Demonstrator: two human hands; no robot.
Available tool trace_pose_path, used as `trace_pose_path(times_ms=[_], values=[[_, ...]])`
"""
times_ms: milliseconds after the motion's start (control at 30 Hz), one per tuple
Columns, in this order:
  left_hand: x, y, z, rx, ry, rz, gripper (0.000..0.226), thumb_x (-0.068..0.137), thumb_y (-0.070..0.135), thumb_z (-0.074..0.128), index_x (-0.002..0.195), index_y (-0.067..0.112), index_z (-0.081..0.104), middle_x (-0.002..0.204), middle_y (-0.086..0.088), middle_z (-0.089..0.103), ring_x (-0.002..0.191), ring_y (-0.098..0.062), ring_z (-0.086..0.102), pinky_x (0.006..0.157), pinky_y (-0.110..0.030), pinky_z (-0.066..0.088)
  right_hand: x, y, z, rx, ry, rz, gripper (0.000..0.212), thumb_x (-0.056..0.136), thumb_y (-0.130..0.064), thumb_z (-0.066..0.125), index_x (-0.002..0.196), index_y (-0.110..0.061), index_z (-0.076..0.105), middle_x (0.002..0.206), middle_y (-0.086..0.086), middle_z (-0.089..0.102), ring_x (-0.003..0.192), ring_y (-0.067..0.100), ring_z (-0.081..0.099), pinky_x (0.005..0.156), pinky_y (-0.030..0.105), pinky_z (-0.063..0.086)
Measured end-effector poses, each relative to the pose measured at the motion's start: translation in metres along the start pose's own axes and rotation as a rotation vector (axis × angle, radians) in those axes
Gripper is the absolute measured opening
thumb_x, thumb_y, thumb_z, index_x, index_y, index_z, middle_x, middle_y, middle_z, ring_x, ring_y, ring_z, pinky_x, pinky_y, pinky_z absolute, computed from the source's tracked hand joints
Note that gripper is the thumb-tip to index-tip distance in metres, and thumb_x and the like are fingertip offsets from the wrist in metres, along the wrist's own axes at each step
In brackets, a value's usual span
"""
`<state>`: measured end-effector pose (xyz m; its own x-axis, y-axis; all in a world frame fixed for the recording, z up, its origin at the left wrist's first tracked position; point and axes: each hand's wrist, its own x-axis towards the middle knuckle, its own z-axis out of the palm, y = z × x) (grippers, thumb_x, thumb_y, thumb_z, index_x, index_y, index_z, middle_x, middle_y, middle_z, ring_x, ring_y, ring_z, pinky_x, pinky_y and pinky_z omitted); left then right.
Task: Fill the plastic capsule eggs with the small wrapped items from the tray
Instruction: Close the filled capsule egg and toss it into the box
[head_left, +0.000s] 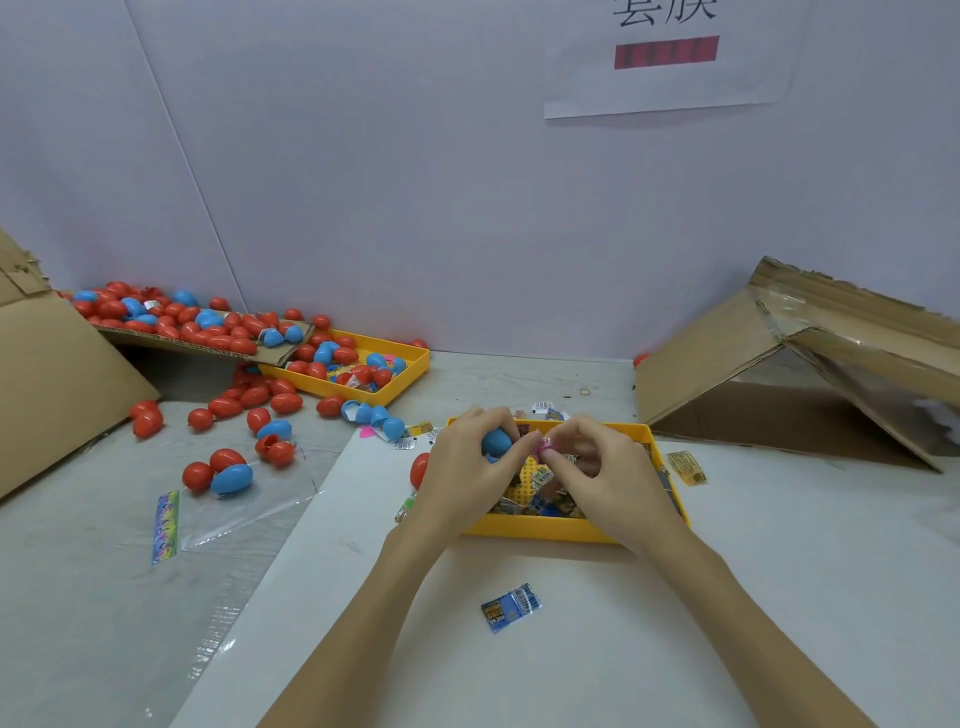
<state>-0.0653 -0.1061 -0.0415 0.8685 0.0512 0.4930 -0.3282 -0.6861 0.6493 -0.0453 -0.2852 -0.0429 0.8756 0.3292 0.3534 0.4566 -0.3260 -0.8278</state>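
Grey worktable (571, 649) w/ white wall behind: red & blue eggs (208, 332) spill at far left; center, left hand (467, 467) curls round a blue capsule egg (496, 441) over the yellow tray (545, 530); right hand (602, 467) pinches a small pink wrapped item (544, 446) beside it. Egg looks light, stiff, slick; best held round its belly.

We've got bright, even light here, probably from overhead, so shadows stay soft and faint. Wide-angle bending shows at the edges, the wall sign (670, 57) looks blurry, and the clear plastic bag (244, 499) throws some glare.
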Motion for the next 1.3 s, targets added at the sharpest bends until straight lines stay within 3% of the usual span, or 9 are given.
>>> trace_pose_path(times_ms=[167,300,367,433,500,600,733,1033,1300], values=[[0.000,0.000,0.000,-0.007,-0.026,-0.001,0.027,0.090,0.049,0.065,0.085,0.023,0.061,0.079,0.008,0.058,0.076,-0.006,0.052,0.064,-0.012,0.040,0.002,-0.002,-0.003,0.092,-0.004,0.034,0.009,0.098,-0.031,0.067,0.098,-0.024,0.072,0.089,-0.008,0.075,0.067,0.015,0.074,0.057,0.020,0.054],[-0.001,0.005,-0.002,-0.087,-0.059,-0.043,0.032,0.089,0.053,0.062,0.092,0.021,0.064,0.083,0.009,0.060,0.077,-0.008,0.057,0.065,-0.014,0.045,0.006,0.002,-0.008,0.162,0.008,0.078,0.007,0.096,-0.022,0.070,0.092,-0.019,0.074,0.078,-0.003,0.074,0.060,0.017,0.069,0.052,0.017,0.047],[0.001,0.008,-0.008,-0.239,-0.106,-0.112,0.029,0.096,0.050,0.058,0.113,0.028,0.064,0.091,0.008,0.061,0.077,0.000,0.059,0.065,-0.012,0.048,0.008,0.005,-0.008,0.190,0.060,0.126,0.009,0.098,-0.019,0.068,0.092,-0.015,0.073,0.069,-0.005,0.072,0.052,0.013,0.064,0.049,0.017,0.046],[0.004,0.009,-0.015,-0.406,-0.164,-0.221,0.033,0.106,0.036,0.049,0.139,0.034,0.053,0.093,0.007,0.054,0.071,0.008,0.056,0.067,-0.007,0.045,0.009,0.005,-0.009,0.226,0.114,0.174,0.013,0.099,-0.022,0.066,0.093,-0.013,0.073,0.064,-0.007,0.069,0.047,0.010,0.059,0.046,0.019,0.046],[0.004,0.009,-0.019,-0.490,-0.188,-0.268,0.042,0.108,0.024,0.044,0.149,0.034,0.042,0.093,0.003,0.056,0.073,0.008,0.058,0.074,-0.006,0.046,0.009,0.005,-0.009,0.250,0.133,0.199,0.021,0.100,-0.028,0.063,0.090,-0.012,0.072,0.061,-0.006,0.067,0.046,0.010,0.056,0.046,0.020,0.046],[0.001,0.013,-0.019,-0.560,-0.156,-0.192,0.043,0.100,0.014,0.062,0.138,0.021,0.046,0.113,-0.004,0.065,0.098,-0.006,0.069,0.087,-0.017,0.053,0.008,0.004,-0.009,0.220,0.157,0.196,0.031,0.101,-0.035,0.061,0.084,-0.011,0.071,0.059,-0.003,0.066,0.046,0.010,0.056,0.048,0.020,0.048],[-0.001,0.014,-0.016,-0.547,-0.164,-0.146,0.035,0.089,0.007,0.077,0.117,0.012,0.058,0.114,-0.002,0.069,0.103,-0.016,0.072,0.088,-0.024,0.057,0.006,0.004,-0.008,0.168,0.173,0.177,0.031,0.101,-0.040,0.060,0.083,-0.017,0.072,0.063,-0.003,0.071,0.047,0.015,0.062,0.051,0.023,0.051],[-0.001,0.015,-0.008,-0.465,-0.137,-0.137,0.018,0.098,0.018,0.067,0.117,0.018,0.065,0.110,0.004,0.070,0.100,-0.009,0.069,0.081,-0.019,0.056,0.002,-0.001,-0.007,0.150,0.190,0.153,0.033,0.102,-0.041,0.059,0.084,-0.018,0.075,0.071,-0.004,0.077,0.049,0.021,0.069,0.045,0.021,0.049],[-0.001,0.014,-0.007,-0.534,-0.116,-0.151,0.034,0.091,0.005,0.073,0.122,0.014,0.062,0.120,0.002,0.070,0.109,-0.013,0.070,0.091,-0.028,0.059,0.003,-0.006,-0.008,0.286,0.125,0.178,0.018,0.096,-0.030,0.069,0.104,-0.014,0.072,0.081,-0.001,0.079,0.059,0.023,0.073,0.043,0.024,0.049]])
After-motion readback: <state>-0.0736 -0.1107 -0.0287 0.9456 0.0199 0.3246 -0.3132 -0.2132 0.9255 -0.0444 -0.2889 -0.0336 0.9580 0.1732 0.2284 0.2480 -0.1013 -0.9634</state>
